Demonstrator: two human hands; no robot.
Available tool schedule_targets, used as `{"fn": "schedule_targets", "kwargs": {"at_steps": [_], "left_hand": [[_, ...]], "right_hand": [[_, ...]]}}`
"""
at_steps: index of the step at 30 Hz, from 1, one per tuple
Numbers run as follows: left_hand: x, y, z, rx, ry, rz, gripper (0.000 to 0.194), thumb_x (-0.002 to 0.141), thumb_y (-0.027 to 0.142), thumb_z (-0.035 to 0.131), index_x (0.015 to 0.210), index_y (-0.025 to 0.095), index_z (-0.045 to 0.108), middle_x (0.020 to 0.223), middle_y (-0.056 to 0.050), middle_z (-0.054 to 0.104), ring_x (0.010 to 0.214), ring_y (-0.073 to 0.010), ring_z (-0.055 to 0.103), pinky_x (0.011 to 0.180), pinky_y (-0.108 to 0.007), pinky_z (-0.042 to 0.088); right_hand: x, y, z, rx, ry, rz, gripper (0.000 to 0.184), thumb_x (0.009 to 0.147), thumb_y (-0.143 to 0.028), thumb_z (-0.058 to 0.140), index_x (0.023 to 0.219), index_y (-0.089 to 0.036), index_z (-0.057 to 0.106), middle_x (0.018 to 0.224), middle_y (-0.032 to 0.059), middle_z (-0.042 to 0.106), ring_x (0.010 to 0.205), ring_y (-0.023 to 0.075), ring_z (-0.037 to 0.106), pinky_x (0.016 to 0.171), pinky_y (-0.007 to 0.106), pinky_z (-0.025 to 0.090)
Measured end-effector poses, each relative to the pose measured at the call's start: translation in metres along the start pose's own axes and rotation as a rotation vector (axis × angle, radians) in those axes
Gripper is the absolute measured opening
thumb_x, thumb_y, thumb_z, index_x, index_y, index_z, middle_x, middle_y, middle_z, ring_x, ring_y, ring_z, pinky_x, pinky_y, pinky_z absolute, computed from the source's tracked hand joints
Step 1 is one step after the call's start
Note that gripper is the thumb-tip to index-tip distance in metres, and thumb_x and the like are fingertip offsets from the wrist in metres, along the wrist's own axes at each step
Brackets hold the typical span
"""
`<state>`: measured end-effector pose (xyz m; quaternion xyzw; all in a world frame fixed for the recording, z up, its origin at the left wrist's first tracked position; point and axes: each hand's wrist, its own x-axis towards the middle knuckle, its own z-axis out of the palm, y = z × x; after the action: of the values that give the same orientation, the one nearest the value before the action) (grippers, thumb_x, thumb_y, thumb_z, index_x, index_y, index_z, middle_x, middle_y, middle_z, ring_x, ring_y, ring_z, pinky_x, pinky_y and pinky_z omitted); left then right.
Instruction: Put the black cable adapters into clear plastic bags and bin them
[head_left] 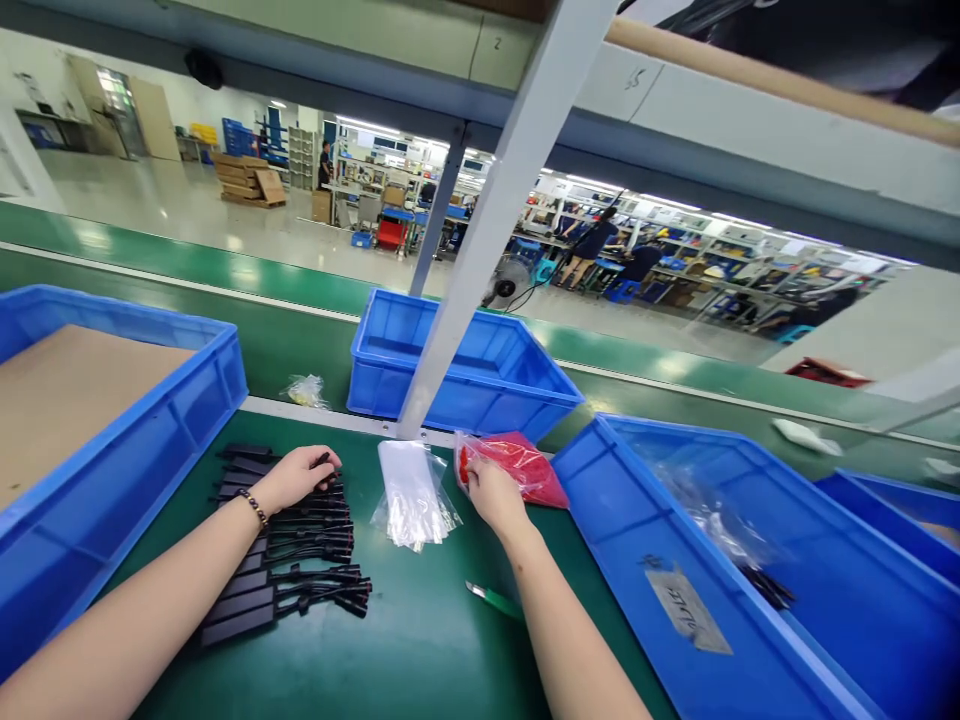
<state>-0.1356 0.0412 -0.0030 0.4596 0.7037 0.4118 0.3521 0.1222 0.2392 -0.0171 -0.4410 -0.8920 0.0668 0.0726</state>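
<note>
Pale walls (pixel 199 105) and a glossy light floor (pixel 172 200) lay beyond the green worktop (pixel 405 650). Strip lights (pixel 367 125) shone over rows of workbenches and shelving (pixel 720 245); flattened cardboard (pixel 247 180) was stacked near beige doors (pixel 154 118).

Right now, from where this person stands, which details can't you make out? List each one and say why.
All in the head view:
- Black piece: mostly covered by the left hand's fingers.
- Right hand's fingertips: obscured at the red bag.
- Cutter's handle end: behind the right forearm.
- Label's writing: blurred.
- Left bin's far side: cut off by the left edge.
</note>
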Motion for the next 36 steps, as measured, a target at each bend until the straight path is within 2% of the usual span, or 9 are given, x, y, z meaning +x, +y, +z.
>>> {"fn": "schedule_targets", "kwargs": {"at_steps": [4,7,13,19,24,29,32,36], "left_hand": [[0.0,-0.002,-0.001,0.021,0.03,0.029,0.022,0.073,0.035,0.048,0.078,0.017,0.058,0.072,-0.003,0.06,0.069,-0.0173,0.055,0.061,-0.027,0.043],[0.0,-0.002,-0.002,0.03,0.061,0.058,0.019,0.072,0.033,0.049,0.075,0.017,0.059,0.068,-0.002,0.059,0.068,-0.0171,0.053,0.067,-0.029,0.042],[0.0,-0.004,-0.001,-0.051,0.044,0.063,0.022,0.07,0.029,0.05,0.087,0.016,0.055,0.061,0.001,0.052,0.059,-0.0137,0.05,0.057,-0.026,0.04],[0.0,-0.003,-0.001,-0.115,0.011,0.057,0.022,0.075,0.03,0.044,0.087,0.015,0.055,0.068,-0.002,0.056,0.063,-0.0129,0.05,0.06,-0.025,0.04],[0.0,-0.003,-0.002,-0.129,0.006,0.039,0.024,0.074,0.031,0.045,0.089,0.015,0.055,0.066,-0.001,0.053,0.054,-0.0109,0.046,0.052,-0.024,0.036],[-0.001,-0.002,-0.001,-0.118,0.008,0.037,0.024,0.073,0.032,0.046,0.089,0.016,0.055,0.067,0.0,0.052,0.05,-0.0091,0.041,0.05,-0.023,0.035],[-0.001,-0.001,-0.002,-0.106,0.005,0.03,0.027,0.074,0.032,0.046,0.092,0.016,0.056,0.067,0.0,0.052,0.05,-0.0094,0.04,0.049,-0.023,0.034],[-0.001,0.0,-0.003,-0.099,0.0,0.019,0.027,0.074,0.032,0.045,0.094,0.016,0.055,0.067,0.0,0.052,0.05,-0.0091,0.039,0.048,-0.022,0.033]], "right_hand": [[-0.002,-0.001,-0.007,0.047,0.045,0.036,0.021,0.079,-0.017,0.04,0.085,-0.016,0.061,0.082,0.0074,0.063,0.073,0.0165,0.057,0.062,0.023,0.035],[-0.002,-0.002,-0.014,0.071,0.042,0.063,0.02,0.078,-0.019,0.042,0.084,-0.017,0.061,0.076,0.0055,0.063,0.069,0.0162,0.057,0.059,0.023,0.034],[0.0,-0.003,-0.009,0.026,-0.065,0.01,0.024,0.078,-0.017,0.043,0.08,-0.021,0.067,0.077,0.0064,0.066,0.073,0.0185,0.059,0.063,0.024,0.036],[-0.004,0.0,-0.005,-0.007,-0.035,0.031,0.026,0.078,-0.015,0.041,0.092,-0.018,0.063,0.082,0.0098,0.066,0.075,0.0199,0.06,0.063,0.025,0.036],[-0.007,0.0,-0.005,0.027,-0.028,0.054,0.018,0.079,-0.018,0.042,0.081,-0.019,0.06,0.075,0.0056,0.064,0.068,0.0176,0.058,0.058,0.024,0.034],[-0.008,-0.001,-0.003,0.084,0.022,-0.002,0.017,0.079,-0.017,0.041,0.079,-0.019,0.058,0.075,0.0036,0.062,0.067,0.015,0.056,0.056,0.022,0.032],[-0.007,-0.002,-0.003,0.109,0.003,-0.022,0.02,0.08,-0.018,0.041,0.072,-0.02,0.06,0.074,0.0032,0.063,0.069,0.0152,0.056,0.058,0.022,0.034],[-0.006,0.001,-0.003,0.113,-0.016,-0.003,0.023,0.078,-0.016,0.042,0.079,-0.02,0.065,0.076,0.0053,0.065,0.074,0.0171,0.059,0.064,0.023,0.036]]}}
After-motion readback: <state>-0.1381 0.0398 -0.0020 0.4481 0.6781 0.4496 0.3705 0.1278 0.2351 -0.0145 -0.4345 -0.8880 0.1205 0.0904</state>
